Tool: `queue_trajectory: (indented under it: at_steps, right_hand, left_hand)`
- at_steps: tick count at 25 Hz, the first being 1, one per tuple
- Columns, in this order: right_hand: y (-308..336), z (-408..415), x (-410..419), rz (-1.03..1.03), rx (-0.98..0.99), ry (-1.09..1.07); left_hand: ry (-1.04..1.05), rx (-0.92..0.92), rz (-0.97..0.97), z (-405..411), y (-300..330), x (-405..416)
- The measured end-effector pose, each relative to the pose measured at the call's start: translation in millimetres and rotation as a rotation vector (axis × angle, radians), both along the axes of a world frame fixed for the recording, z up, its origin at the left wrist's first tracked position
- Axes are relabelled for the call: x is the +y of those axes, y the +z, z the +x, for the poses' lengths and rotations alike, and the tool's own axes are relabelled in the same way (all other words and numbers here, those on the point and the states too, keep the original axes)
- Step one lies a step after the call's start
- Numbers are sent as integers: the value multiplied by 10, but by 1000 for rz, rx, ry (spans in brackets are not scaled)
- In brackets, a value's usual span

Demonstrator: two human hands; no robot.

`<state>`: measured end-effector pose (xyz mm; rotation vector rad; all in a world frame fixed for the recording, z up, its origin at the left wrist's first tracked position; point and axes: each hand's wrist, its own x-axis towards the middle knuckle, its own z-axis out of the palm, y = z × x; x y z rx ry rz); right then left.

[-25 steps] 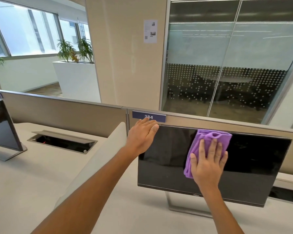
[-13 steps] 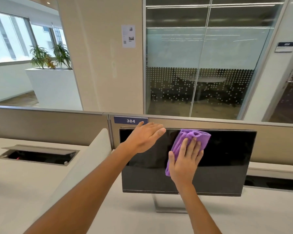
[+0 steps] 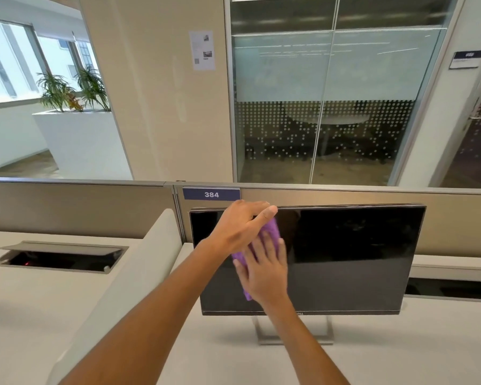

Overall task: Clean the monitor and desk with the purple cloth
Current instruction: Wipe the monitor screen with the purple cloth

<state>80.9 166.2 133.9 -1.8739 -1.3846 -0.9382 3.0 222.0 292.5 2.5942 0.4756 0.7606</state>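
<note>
A black monitor stands on a pale desk, screen dark. My left hand rests on the monitor's top edge near its left end, fingers fairly straight. Just below it, my right hand presses the purple cloth flat against the left half of the screen with spread fingers. Most of the cloth is hidden under both hands; only its top and left edge show.
A beige partition with a blue "384" label runs right behind the monitor. A padded divider separates the neighbouring desk, which has an open cable hatch. The monitor's metal stand sits on the desk below the screen.
My right hand has slid the cloth leftward across the screen, from the middle to beneath my left hand. The left hand stays on the top edge. The view has turned right.
</note>
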Motion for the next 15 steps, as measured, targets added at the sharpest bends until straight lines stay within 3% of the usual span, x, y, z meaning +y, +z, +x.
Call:
queue_trajectory:
  at_steps: [4, 10, 13, 15]
  right_hand:
    - [-23, 735, -420, 144, 166, -268]
    - [331, 1456, -842, 509, 804, -495]
    - [506, 1401, -739, 603, 910, -552]
    - [546, 1092, -537, 528, 843, -512]
  left_hand:
    - [-5, 59, -42, -30, 4, 17]
    - [-7, 100, -169, -109, 111, -50]
    - [2, 138, -245, -128, 150, -114]
    - [5, 138, -260, -138, 163, -133]
